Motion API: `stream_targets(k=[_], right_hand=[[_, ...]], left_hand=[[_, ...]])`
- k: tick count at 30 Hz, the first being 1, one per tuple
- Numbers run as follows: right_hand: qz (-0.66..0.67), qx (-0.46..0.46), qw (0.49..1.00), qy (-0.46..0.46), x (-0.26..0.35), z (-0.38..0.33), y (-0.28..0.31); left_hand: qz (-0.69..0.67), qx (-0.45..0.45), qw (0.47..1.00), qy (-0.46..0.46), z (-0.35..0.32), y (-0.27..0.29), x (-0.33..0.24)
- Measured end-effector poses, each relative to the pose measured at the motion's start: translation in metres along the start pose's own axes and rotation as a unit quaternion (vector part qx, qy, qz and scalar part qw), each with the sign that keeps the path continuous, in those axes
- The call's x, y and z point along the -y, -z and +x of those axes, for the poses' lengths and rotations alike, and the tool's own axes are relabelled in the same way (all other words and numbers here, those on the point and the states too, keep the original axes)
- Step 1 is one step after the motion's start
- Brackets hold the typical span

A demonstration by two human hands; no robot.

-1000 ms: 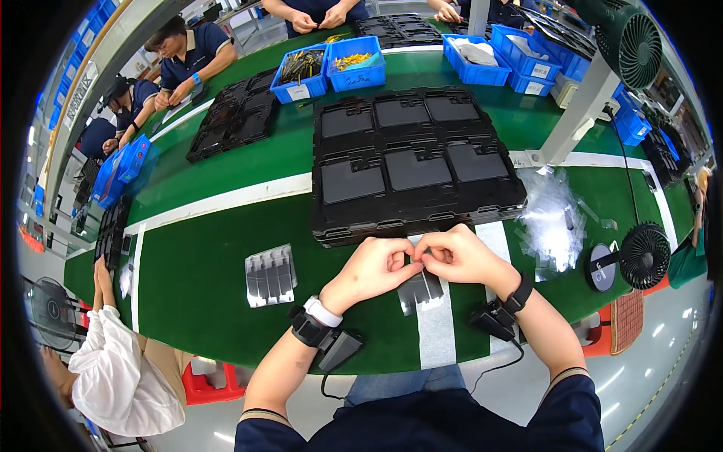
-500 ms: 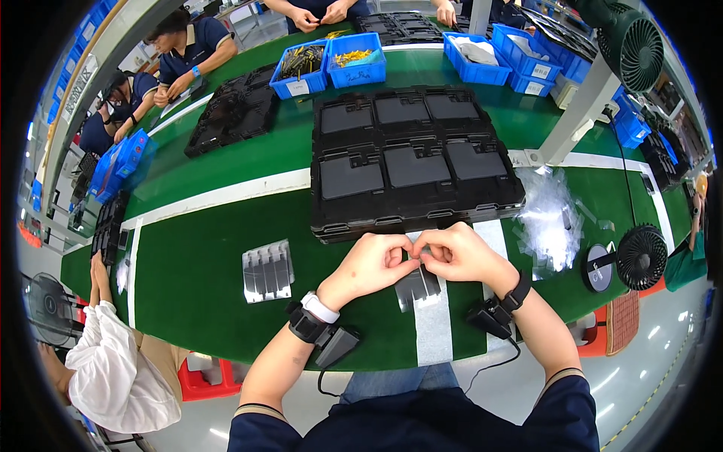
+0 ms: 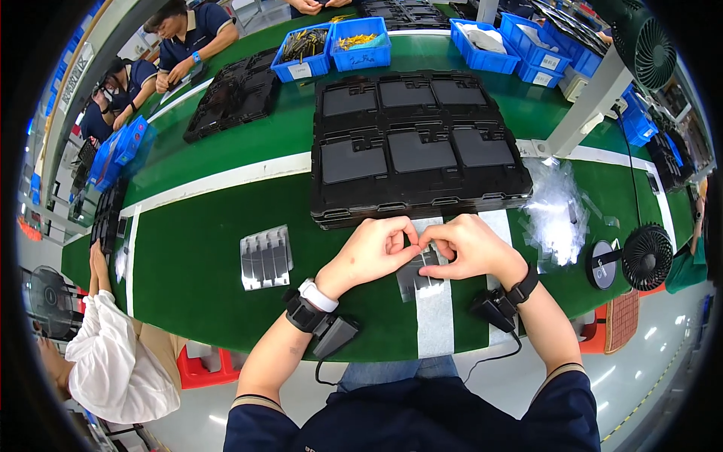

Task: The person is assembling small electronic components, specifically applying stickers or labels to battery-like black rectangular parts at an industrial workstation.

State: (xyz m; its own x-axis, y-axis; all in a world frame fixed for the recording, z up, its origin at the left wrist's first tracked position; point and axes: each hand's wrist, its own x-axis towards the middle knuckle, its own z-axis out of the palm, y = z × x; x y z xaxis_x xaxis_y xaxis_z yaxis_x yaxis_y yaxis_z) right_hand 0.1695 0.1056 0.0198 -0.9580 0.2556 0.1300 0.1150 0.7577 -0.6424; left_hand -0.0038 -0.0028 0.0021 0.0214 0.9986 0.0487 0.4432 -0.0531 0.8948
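Observation:
My left hand [image 3: 369, 252] is closed in a pinch, its fingertips over the upper edge of a clear sheet with dark strips [image 3: 413, 285]. Whatever lies in that pinch is too small to make out. Facing it, my right hand [image 3: 476, 248] has curved fingers, with thumb and index tips apart. Its thumb rests at the sheet while the index tip meets the left fingertips. A second clear sheet with dark strips [image 3: 266, 258] lies on the green mat to the left. Just beyond my hands stands a stack of black trays [image 3: 422, 192] holding dark grey flat pieces.
Loose clear film [image 3: 557, 218] is heaped right of the trays, near a small black fan [image 3: 644, 256] and a grey post [image 3: 591, 113]. Blue bins [image 3: 361, 53] stand at the back. Co-workers sit along the left and far sides; another black tray [image 3: 233, 94] lies back left.
My right thumb has moved away from its index finger and down onto the sheet. The left hand keeps its pinch. The whole view has shifted slightly.

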Motion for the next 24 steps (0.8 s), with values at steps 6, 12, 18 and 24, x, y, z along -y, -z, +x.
stream_targets(k=[6, 12, 18, 24], right_hand=[[-0.01, 0.023, 1.0, 0.009, -0.001, 0.001, 0.001], [-0.008, 0.018, 1.0, 0.003, -0.003, 0.001, -0.002], [-0.027, -0.03, 0.997, 0.063, -0.008, -0.002, -0.005], [-0.03, 0.008, 0.999, 0.021, 0.002, 0.0, 0.004]], left_hand=[[-0.019, 0.002, 1.0, 0.011, -0.001, 0.0, -0.001], [0.0, 0.001, 1.0, 0.003, -0.002, 0.001, -0.002], [0.007, 0.009, 1.0, -0.029, -0.002, 0.003, -0.006], [0.006, 0.011, 0.999, -0.03, -0.003, 0.003, -0.002]])
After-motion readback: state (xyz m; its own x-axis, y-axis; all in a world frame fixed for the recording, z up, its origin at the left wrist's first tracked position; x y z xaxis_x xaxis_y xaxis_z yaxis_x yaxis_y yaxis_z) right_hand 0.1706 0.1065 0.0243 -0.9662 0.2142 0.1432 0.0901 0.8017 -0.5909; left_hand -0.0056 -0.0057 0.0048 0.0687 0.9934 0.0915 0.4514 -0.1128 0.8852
